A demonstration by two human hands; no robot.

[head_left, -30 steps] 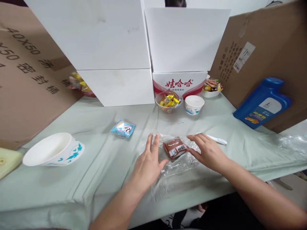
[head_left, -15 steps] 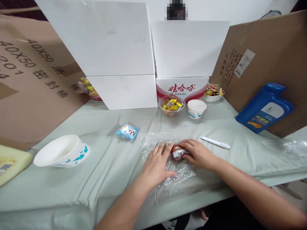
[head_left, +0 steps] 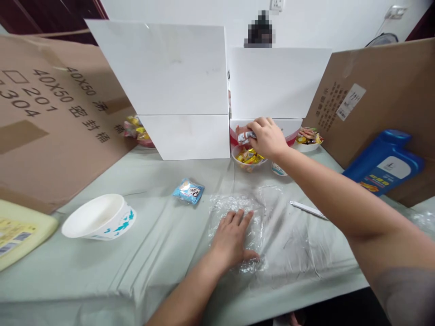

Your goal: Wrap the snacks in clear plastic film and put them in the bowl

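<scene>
My right hand [head_left: 269, 138] is raised and closed around a small reddish-brown snack packet [head_left: 244, 135] with a pale printed label. It hangs just above a clear bowl [head_left: 249, 167] of yellow-wrapped snacks [head_left: 250, 156] by the white boxes. My left hand [head_left: 231, 237] lies flat with fingers spread on crinkled clear plastic film [head_left: 219, 203] near the table's front. Left of the bowl and farther forward, a blue snack packet [head_left: 189, 191] rests on the cloth. Behind my right wrist, a white paper cup [head_left: 279, 169] is mostly hidden.
A white paper bowl [head_left: 102, 217] stands left. White boxes [head_left: 183, 136] block the back, with cardboard [head_left: 68, 136] on the left. Right are a blue bottle [head_left: 387, 163], a slim white cutter [head_left: 307, 209] and a bowl of snacks [head_left: 307, 146]. A yellow container [head_left: 23, 231] lies left.
My right hand has lifted the reddish-brown packet off the film and carried it forward over the clear bowl. My left hand stays on the film. The view has tilted up slightly.
</scene>
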